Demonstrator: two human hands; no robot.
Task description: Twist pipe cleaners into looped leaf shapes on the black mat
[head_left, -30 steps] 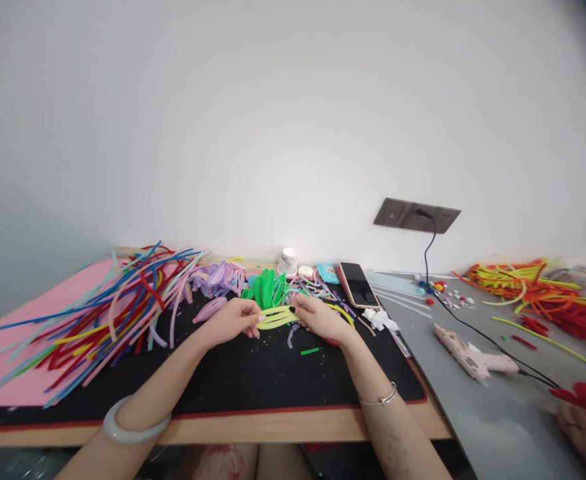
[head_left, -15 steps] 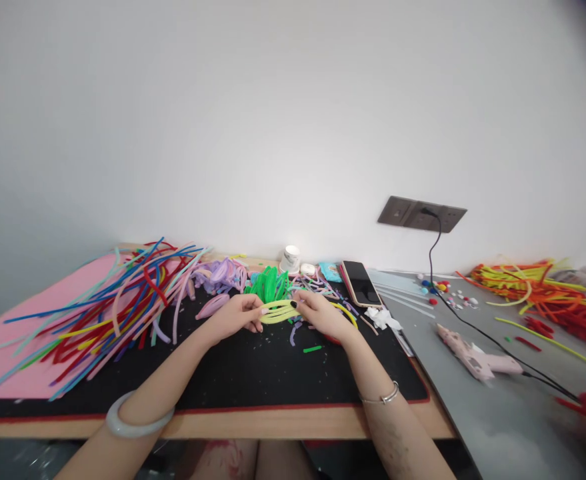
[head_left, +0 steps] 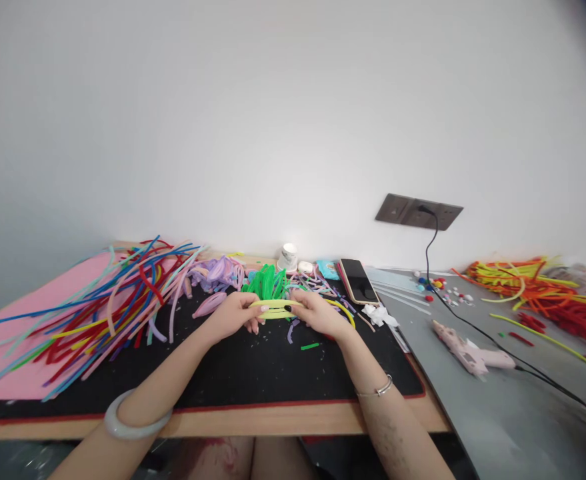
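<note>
Several light yellow pipe cleaners [head_left: 277, 309] are stretched level between my hands, above the black mat [head_left: 273, 373]. My left hand [head_left: 237, 313] pinches their left end between thumb and fingers. At the right end, my right hand [head_left: 315, 311] is closed on the same strands, its dark thumbnail on top. Just behind them stands a bundle of green pipe cleaners [head_left: 265, 283]. A short green piece [head_left: 309, 346] lies on the mat in front of my right hand. Yellow strands [head_left: 343, 312] curve out beyond that hand.
Mixed pipe cleaners [head_left: 117, 300] spread over a pink sheet [head_left: 3, 360] at left. Purple ones [head_left: 217, 273], a paper cup [head_left: 289, 257] and a phone [head_left: 359, 280] sit at the back. On the grey table right lies a glue gun [head_left: 470, 350], its cord [head_left: 465, 323] running to the wall socket [head_left: 417, 212].
The yellow strands, bowed apart before, are now drawn straighter and closer together. Both hands keep their hold. The whole view has shifted slightly.
</note>
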